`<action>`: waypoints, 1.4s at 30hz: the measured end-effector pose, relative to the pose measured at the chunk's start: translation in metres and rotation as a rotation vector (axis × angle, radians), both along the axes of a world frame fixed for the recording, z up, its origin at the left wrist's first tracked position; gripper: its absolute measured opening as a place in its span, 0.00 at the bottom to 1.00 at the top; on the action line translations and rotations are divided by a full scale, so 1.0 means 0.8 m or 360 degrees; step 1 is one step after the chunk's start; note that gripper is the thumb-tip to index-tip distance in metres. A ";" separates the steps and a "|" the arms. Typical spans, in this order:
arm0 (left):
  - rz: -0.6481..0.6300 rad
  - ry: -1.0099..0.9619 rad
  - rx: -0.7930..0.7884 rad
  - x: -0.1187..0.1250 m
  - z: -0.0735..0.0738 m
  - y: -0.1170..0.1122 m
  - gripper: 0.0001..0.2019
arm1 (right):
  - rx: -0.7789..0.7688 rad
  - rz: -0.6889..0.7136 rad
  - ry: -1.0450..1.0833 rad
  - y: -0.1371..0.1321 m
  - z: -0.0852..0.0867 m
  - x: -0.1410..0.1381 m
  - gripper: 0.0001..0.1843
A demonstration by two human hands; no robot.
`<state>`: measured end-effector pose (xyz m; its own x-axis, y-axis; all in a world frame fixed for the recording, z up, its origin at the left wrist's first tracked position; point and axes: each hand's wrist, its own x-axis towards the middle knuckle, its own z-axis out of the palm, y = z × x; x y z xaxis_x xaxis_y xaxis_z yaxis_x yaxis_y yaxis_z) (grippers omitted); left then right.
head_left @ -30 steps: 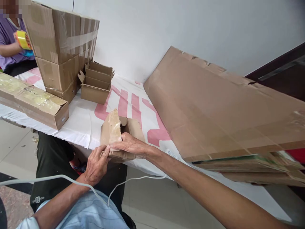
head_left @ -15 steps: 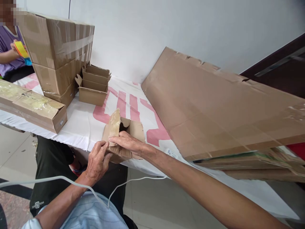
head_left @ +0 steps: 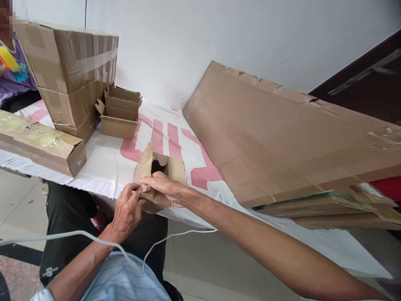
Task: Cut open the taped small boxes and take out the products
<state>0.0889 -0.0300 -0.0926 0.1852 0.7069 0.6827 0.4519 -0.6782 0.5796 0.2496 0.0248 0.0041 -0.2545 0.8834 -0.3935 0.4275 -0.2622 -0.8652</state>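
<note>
A small brown cardboard box (head_left: 177,170) stands at the near edge of the cloth-covered table, its top flaps raised and its inside dark. My left hand (head_left: 128,212) is closed, thumb and fingers pinching the box's near left corner. Across the opening lies my right hand (head_left: 163,186), its fingers wrapped over the torn left flap and near edge. The fingertips of the two hands almost meet at that corner. What the box holds, if anything, is hidden from view.
Taped cartons (head_left: 77,58) are stacked at the left, beside small open boxes (head_left: 120,125). A long taped box (head_left: 53,144) lies along the near left edge. Large cardboard sheets (head_left: 266,133) lean at the right. A white cable (head_left: 94,239) crosses my lap. Another person (head_left: 19,79) sits far left.
The view has shifted slightly. Both hands keep nearly the same hold on the box. At the far left, the other person's yellow tape roll has moved left.
</note>
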 end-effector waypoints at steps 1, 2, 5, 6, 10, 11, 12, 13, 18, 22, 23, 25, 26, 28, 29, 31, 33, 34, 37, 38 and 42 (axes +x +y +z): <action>-0.0007 -0.0011 0.0002 0.000 0.000 0.000 0.21 | -0.0004 -0.0028 0.0002 -0.001 0.000 0.000 0.20; -0.0011 -0.0024 0.0008 0.001 -0.001 0.001 0.22 | -0.0011 -0.0056 0.0006 -0.001 0.000 -0.001 0.20; -0.0003 -0.0052 0.0025 0.002 -0.003 0.000 0.24 | -0.0055 -0.0065 0.0070 -0.002 0.003 0.000 0.21; 0.0004 -0.0052 0.0023 0.003 -0.004 0.000 0.25 | -0.0065 -0.0044 0.0095 -0.001 0.004 0.001 0.21; 0.0053 0.0007 0.0016 0.003 -0.007 -0.003 0.25 | -0.0053 0.0006 0.0095 0.002 0.007 0.002 0.22; 0.0074 0.0031 0.0007 0.002 -0.007 -0.003 0.25 | -0.0041 0.0020 0.0092 0.002 0.007 0.001 0.23; 0.0101 0.0059 -0.0013 0.001 -0.007 -0.003 0.25 | -0.0028 0.0042 0.0101 0.003 0.007 0.000 0.24; 0.0123 0.0087 -0.0040 -0.001 -0.007 -0.003 0.25 | -0.0014 0.0074 0.0122 0.004 0.008 -0.001 0.25; 0.0126 0.0213 -0.0133 -0.015 0.003 -0.001 0.25 | 0.0094 0.0360 0.0052 0.018 0.025 0.004 0.32; 0.0184 0.0250 -0.0191 -0.020 0.011 -0.004 0.27 | 0.0251 0.0584 -0.0254 0.024 0.047 0.029 0.34; 0.0165 0.0241 -0.0213 -0.019 0.013 -0.006 0.31 | 0.0253 0.0608 -0.0270 0.020 0.051 0.036 0.34; 0.0075 0.0200 -0.0261 -0.015 0.014 -0.011 0.42 | 0.0241 0.0602 -0.0200 0.005 0.054 0.046 0.35; 0.0025 0.0164 -0.0290 -0.013 0.015 -0.013 0.47 | 0.0236 0.0577 -0.0125 -0.006 0.054 0.049 0.35; -0.0035 0.0074 -0.0379 -0.008 0.016 -0.015 0.56 | 0.0243 0.0515 0.0041 -0.031 0.051 0.050 0.35; -0.0040 0.0029 -0.0436 -0.007 0.018 -0.015 0.58 | 0.0260 0.0485 0.0098 -0.043 0.049 0.049 0.36; -0.0014 -0.0040 -0.0545 -0.004 0.023 -0.011 0.60 | 0.0317 0.0455 0.0159 -0.061 0.045 0.046 0.36; 0.0031 -0.0071 -0.0608 -0.003 0.029 -0.006 0.59 | 0.0362 0.0437 0.0190 -0.070 0.043 0.045 0.35; 0.0046 -0.0075 -0.0615 -0.002 0.031 -0.004 0.57 | 0.0377 0.0439 0.0194 -0.071 0.043 0.046 0.34; 0.0025 -0.0059 -0.0545 -0.002 0.036 -0.001 0.52 | 0.0439 0.0525 0.0100 -0.072 0.045 0.050 0.25; 0.0000 -0.0049 -0.0509 -0.003 0.036 -0.002 0.50 | 0.0468 0.0558 0.0047 -0.073 0.045 0.050 0.21; -0.0115 -0.0031 -0.0397 -0.014 0.037 0.001 0.45 | 0.0534 0.0564 0.0013 -0.080 0.044 0.027 0.17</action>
